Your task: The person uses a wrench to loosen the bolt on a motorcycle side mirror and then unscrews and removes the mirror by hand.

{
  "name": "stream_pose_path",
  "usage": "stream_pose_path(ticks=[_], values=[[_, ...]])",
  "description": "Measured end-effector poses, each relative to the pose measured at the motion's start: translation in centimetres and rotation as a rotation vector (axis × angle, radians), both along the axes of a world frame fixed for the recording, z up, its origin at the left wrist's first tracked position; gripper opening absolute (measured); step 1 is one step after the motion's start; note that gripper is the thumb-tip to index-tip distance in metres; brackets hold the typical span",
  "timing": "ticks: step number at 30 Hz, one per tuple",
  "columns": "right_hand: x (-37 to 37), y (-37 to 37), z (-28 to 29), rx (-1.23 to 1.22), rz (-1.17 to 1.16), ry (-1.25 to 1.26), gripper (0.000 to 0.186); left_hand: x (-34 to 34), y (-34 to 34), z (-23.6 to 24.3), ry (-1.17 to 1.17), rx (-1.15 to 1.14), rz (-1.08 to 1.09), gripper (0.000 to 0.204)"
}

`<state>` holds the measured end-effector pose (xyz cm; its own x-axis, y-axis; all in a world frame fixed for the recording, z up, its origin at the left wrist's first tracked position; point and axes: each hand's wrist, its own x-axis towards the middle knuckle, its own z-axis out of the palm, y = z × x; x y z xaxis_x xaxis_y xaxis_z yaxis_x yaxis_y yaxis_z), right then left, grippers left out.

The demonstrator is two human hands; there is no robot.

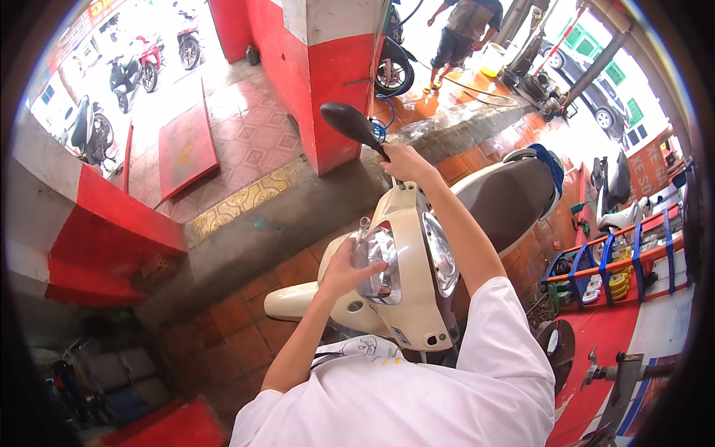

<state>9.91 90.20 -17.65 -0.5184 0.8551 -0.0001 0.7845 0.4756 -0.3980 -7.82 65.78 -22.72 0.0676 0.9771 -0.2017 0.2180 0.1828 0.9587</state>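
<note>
A cream scooter [406, 287] stands in front of me, its clear lamp lenses near my chest. My right hand [408, 165] is closed round the base of a black mirror [346, 121], whose head points up and left. My left hand [346, 270] rests against the clear lamp [383, 279], its thumb stretched across the lens. Its other fingers bend at the lamp's far edge and are partly hidden. A short silvery metal rod [363, 225] sticks up beside those fingers; whether they touch it I cannot tell. Behind my right forearm lies the dark scooter seat [503, 197].
A red and white pillar [328, 104] rises beyond the mirror. A concrete step [253, 223] borders the tiled floor. At right, an orange and blue rack [618, 261] holds bottles. A person [462, 37] stands at the back beside a hose [484, 95]. Several scooters are parked outside.
</note>
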Motion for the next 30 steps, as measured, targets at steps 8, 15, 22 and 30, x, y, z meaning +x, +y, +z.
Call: stream_pose_path(ticks=[8, 15, 22, 30], values=[[2.4, 2.6, -3.0, -0.233, -0.125, 0.221, 0.034, -0.3, -0.3, -0.6, 0.033, 0.057, 0.003, 0.077], [5.3, 3.3, -4.6, -0.625, -0.275, 0.766, 0.018, -0.3, -0.2, -0.2, 0.050, 0.031, -0.005, 0.078], [6.9, 0.1, -4.2, -0.740, -0.196, 1.088, 0.016, -0.1, -0.2, -0.5, -0.019, 0.049, -0.003, 0.075], [7.2, -1.8, -6.0, -0.270, -0.223, 0.975, 0.021, 0.1, -0.2, -0.8, -0.016, 0.020, -0.002, 0.072]])
